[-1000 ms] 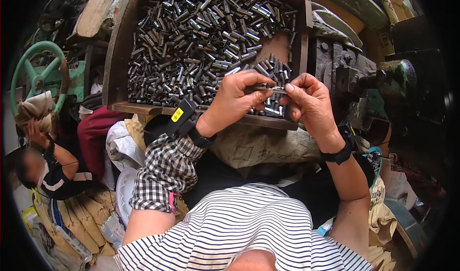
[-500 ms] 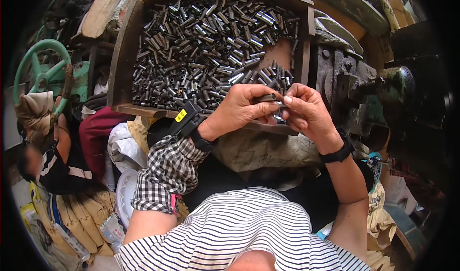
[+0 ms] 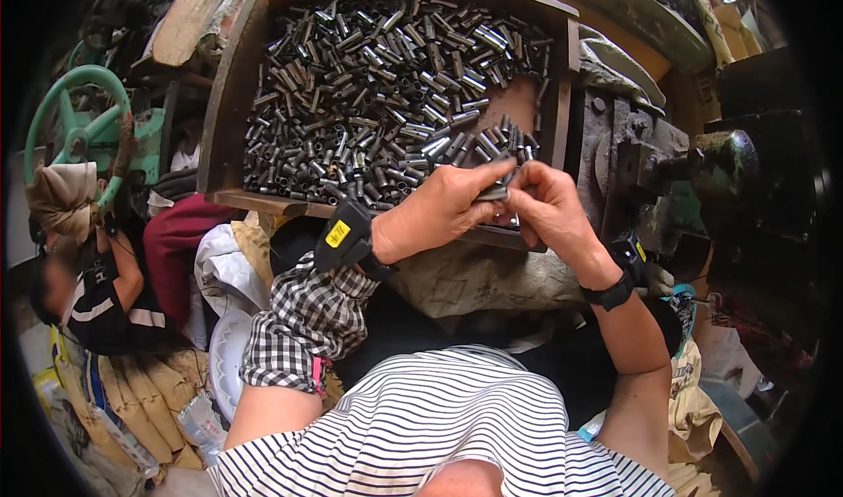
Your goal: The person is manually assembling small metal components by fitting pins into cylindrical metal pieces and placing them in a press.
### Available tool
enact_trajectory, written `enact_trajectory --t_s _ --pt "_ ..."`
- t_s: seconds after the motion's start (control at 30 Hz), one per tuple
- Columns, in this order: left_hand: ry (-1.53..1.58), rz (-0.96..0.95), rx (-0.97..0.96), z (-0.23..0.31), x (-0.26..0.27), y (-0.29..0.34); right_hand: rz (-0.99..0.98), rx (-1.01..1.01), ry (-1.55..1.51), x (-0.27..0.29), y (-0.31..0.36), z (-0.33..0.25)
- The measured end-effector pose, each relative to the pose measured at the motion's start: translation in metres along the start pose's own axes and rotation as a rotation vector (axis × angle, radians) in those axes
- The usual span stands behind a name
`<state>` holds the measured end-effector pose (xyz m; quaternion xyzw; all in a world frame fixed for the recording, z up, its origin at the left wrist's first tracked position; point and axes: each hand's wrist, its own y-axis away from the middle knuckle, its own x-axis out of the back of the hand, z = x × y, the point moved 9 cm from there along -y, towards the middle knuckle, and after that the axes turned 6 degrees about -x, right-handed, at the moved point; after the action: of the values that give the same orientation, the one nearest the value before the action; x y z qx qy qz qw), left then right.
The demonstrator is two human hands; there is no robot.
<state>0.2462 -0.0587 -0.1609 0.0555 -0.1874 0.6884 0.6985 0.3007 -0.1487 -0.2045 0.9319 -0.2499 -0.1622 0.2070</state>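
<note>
Low in the middle of the frame, a small metal tube (image 3: 493,193) is pinched between both hands. The left hand (image 3: 439,212) is curled shut on it, and the right hand (image 3: 549,212) grips its other end with closed fingertips. Just beyond, a short row of tubes (image 3: 492,141) is lined up neatly. Farther up, the wooden tray (image 3: 230,102) is filled by a big loose heap of tubes (image 3: 369,84), so most seems left to sort. At the far left, another person (image 3: 79,269) is seen.
</note>
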Motion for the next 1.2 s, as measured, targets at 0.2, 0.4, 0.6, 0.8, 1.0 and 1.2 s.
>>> enact_trajectory --t_s 0.2,0.4,0.6,0.8,1.0,1.2 --pt "0.718 0.279 0.412 -0.042 0.028 0.015 0.564 0.586 0.962 0.013 -0.003 -0.077" --pt "0.768 0.498 0.47 -0.05 0.051 0.022 0.571 0.613 1.753 -0.007 -0.043 -0.061" --pt "-0.133 0.254 0.233 -0.033 0.047 0.009 0.557 0.66 1.647 -0.015 -0.034 -0.057" --pt "-0.782 0.064 0.034 -0.019 0.02 0.001 0.517 0.629 0.978 0.013 0.005 -0.076" --pt "-0.96 -0.043 -0.012 -0.025 0.002 -0.016 0.477 0.493 0.588 0.03 0.027 -0.047" --pt "-1.047 -0.106 0.008 -0.031 -0.002 -0.015 0.371 0.437 0.454 0.023 0.023 -0.045"
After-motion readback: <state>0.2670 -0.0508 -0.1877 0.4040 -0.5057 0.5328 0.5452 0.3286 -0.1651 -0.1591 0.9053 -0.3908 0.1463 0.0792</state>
